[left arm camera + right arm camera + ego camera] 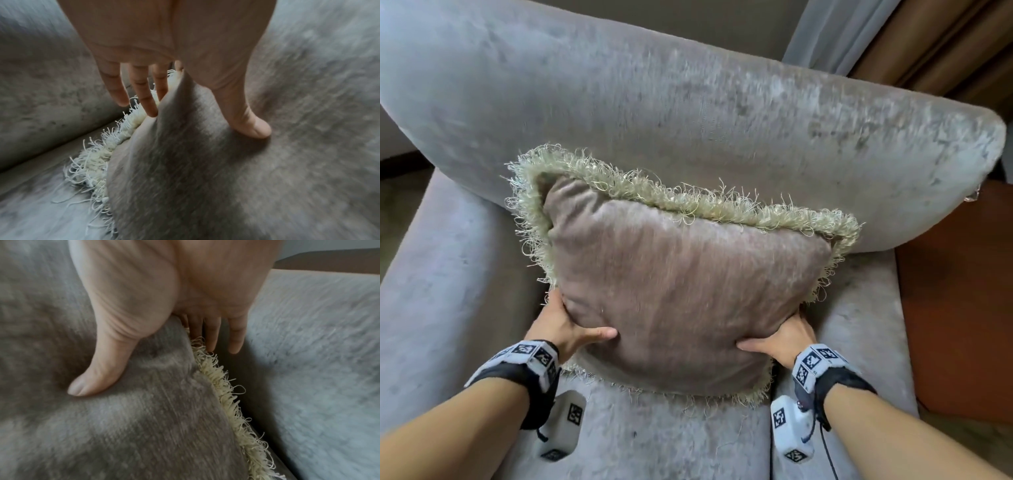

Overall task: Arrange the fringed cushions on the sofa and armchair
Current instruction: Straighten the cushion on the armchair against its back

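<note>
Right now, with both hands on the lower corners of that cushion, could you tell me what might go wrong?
The left hand and right hand hold only the bottom of the fringed cushion; once released, its top may slump forward off the backrest. Fingers near the loose fringe could snag loops.

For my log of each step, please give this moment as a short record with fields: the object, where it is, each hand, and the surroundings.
object: fringed cushion, brownish velvet with pale fringe
position: stands on the seat, its top leaning against the backrest
left hand: grips the lower left edge, thumb on the front, fingers behind
right hand: grips the lower right edge in the same way
surroundings: curtain behind
</note>
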A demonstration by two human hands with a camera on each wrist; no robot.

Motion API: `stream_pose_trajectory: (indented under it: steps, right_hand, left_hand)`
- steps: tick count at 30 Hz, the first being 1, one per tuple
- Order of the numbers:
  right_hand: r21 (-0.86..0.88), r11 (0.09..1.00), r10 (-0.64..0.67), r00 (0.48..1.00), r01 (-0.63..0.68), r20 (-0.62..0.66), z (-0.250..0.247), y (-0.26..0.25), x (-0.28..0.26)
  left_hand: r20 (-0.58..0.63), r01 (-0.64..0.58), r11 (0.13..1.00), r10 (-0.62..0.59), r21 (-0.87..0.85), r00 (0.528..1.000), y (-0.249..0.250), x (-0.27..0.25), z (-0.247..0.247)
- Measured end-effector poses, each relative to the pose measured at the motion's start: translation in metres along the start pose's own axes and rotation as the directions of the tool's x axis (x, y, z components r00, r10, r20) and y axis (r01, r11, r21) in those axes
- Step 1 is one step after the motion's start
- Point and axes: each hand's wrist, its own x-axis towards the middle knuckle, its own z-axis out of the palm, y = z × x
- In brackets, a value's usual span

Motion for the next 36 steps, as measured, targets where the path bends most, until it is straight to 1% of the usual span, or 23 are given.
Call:
stream_pose_trajectory:
  steps: [2,4,6,10,15,17,21,23,27,29,31,33,36]
  right_hand:
    - [0.057,0.998,0.004,1.000,-0.004,0.007,0.002,0.002,0.004]
    - [0.090,0.996,-0.002,1.000,0.003,-0.008,0.003,0.004,0.005]
    - [0.122,0.992,-0.025,0.999,0.029,-0.035,0.003,0.003,0.001]
    - [0.195,0.977,-0.076,0.995,0.086,-0.059,0.002,0.006,-0.017]
    - [0.254,0.960,-0.089,0.989,0.116,-0.117,-0.021,0.006,-0.048]
    - [0.216,0.958,-0.157,0.975,0.189,-0.158,-0.037,-0.004,-0.062]
    - [0.059,0.927,-0.354,0.917,0.370,-0.185,-0.072,-0.034,-0.092]
    - [-0.002,0.895,-0.437,0.876,0.446,-0.206,-0.088,-0.049,-0.105]
    - [-0.123,0.833,-0.553,0.800,0.540,-0.234,-0.115,-0.071,-0.124]
    - [-0.174,0.807,-0.590,0.768,0.564,-0.247,-0.126,-0.080,-0.128]
    - [-0.205,0.796,-0.605,0.754,0.569,-0.257,-0.132,-0.088,-0.126]
    - [-0.212,0.798,-0.603,0.754,0.565,-0.261,-0.131,-0.092,-0.119]
    - [-0.239,0.814,-0.578,0.781,0.530,-0.235,-0.120,-0.093,-0.100]
  left_hand:
    - [0.044,-0.010,0.998,0.013,-0.055,0.999,-0.006,0.017,0.001]
    - [0.116,-0.031,0.998,0.038,-0.060,0.993,-0.014,0.031,0.003]
    - [0.134,-0.045,0.998,0.051,-0.046,0.990,-0.017,0.034,0.005]
    - [0.107,-0.080,0.988,0.095,-0.130,0.990,-0.016,0.015,0.005]
    - [0.115,-0.118,0.958,0.152,-0.261,0.982,-0.029,-0.026,0.009]
    - [0.097,-0.128,0.949,0.162,-0.288,0.982,-0.039,-0.043,0.012]
    - [0.067,-0.145,0.948,0.171,-0.282,0.983,-0.055,-0.073,0.024]
    - [0.069,-0.106,0.946,0.133,-0.305,0.989,-0.059,-0.080,0.034]
    - [0.139,0.036,0.937,0.013,-0.346,0.990,-0.067,-0.071,0.055]
    - [0.150,0.038,0.927,0.020,-0.372,0.988,-0.065,-0.063,0.062]
    - [0.144,0.029,0.917,0.031,-0.398,0.989,-0.052,-0.062,0.062]
    - [0.162,0.041,0.878,0.042,-0.477,0.986,-0.043,-0.056,0.064]
    - [0.183,0.134,0.837,-0.041,-0.531,0.982,-0.045,-0.036,0.074]
